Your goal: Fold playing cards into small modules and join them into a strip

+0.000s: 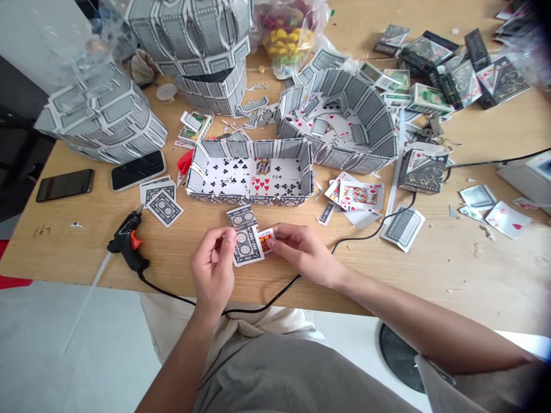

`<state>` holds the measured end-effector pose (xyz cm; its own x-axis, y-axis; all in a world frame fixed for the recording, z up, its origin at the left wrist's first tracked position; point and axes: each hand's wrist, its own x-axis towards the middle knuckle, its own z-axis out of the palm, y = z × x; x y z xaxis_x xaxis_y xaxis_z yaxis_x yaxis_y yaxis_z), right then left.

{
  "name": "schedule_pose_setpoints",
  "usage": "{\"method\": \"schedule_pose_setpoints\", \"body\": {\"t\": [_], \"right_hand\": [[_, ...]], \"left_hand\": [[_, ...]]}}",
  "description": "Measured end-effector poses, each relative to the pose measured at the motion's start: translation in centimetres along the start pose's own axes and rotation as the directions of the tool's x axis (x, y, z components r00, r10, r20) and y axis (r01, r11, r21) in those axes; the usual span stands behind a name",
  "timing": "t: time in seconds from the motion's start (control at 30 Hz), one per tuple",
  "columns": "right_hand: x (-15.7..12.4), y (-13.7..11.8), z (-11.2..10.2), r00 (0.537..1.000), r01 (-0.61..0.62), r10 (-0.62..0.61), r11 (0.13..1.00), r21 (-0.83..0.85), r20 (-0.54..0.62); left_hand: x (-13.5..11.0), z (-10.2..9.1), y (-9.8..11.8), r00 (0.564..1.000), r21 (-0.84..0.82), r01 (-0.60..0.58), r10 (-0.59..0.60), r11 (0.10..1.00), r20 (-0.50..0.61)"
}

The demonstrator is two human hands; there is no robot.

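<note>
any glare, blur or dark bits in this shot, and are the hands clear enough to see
Head view: pale glints on the clear bag; head view: the far right edge falls into a dark, blurred band; head view: light looks fairly even over the table; head view: the left hand, right hand and the cards they pinch are clear enough to make out.

Bright, diffuse light fills wooden tabletop (430, 287), source out of frame; pale sheen lifts its right side. Soft, faint shadows under left hand (213, 267) and right hand (305, 252). Highlights glint on clear plastic bag (297, 28); pale floor (103, 350) nears white. Wide-angle view stretches right forearm (413, 312) toward corner. Dark vignette swallows right-hand corners. Held cards (247, 248) fairly crisp; upper-right wrapping (527, 54) hazy.
</note>
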<state>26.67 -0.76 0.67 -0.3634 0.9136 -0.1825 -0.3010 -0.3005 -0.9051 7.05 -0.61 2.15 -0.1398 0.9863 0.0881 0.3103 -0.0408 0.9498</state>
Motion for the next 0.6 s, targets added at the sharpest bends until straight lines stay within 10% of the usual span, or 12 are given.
{"method": "schedule_pose_setpoints", "body": {"t": [0.43,0.6], "right_hand": [[0.0,0.2,-0.2,0.995,-0.070,0.077,0.990,0.120,-0.056],[0.1,0.5,-0.1,0.993,-0.087,0.095,0.990,0.108,-0.070]], "left_hand": [[-0.3,-0.4,0.1,0.986,0.089,0.024,-0.038,0.996,0.165],[0.8,-2.3,0.1,0.940,0.251,-0.131,0.040,0.959,0.339]]}}
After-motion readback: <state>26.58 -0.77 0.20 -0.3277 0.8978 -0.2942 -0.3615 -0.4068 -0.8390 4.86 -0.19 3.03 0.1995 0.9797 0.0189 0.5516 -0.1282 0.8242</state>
